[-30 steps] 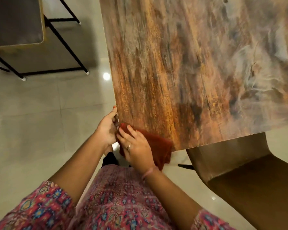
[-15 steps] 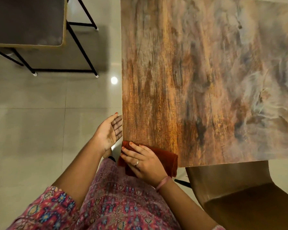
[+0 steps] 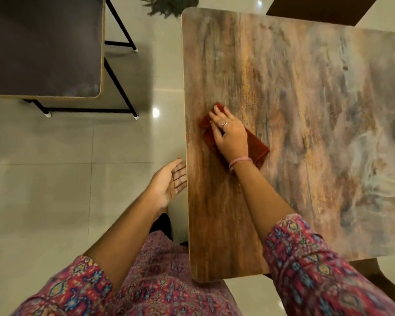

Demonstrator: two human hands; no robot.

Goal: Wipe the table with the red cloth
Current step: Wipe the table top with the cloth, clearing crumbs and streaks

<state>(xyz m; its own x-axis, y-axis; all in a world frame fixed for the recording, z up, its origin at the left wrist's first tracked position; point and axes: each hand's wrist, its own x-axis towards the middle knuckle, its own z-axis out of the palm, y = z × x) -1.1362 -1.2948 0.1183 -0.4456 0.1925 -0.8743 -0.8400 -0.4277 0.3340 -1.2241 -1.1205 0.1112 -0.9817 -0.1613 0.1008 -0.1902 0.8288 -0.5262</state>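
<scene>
We look down at our right hand [image 3: 230, 135], fingers flat, pressing the red cloth [image 3: 257, 148] onto the wood-grain table [image 3: 306, 110] near its left edge. Our left hand [image 3: 169, 182] is held open, palm up, holding nothing, fingertips just beside the table's edge above the tiled floor [image 3: 55, 179].

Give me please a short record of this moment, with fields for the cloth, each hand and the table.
cloth: red cloth, flat on the table near its left edge
right hand: right hand presses on the cloth, fingers straight
left hand: left hand open, palm up, beside the table edge, holds nothing
table: wood-pattern table, nothing else visible on it
</scene>
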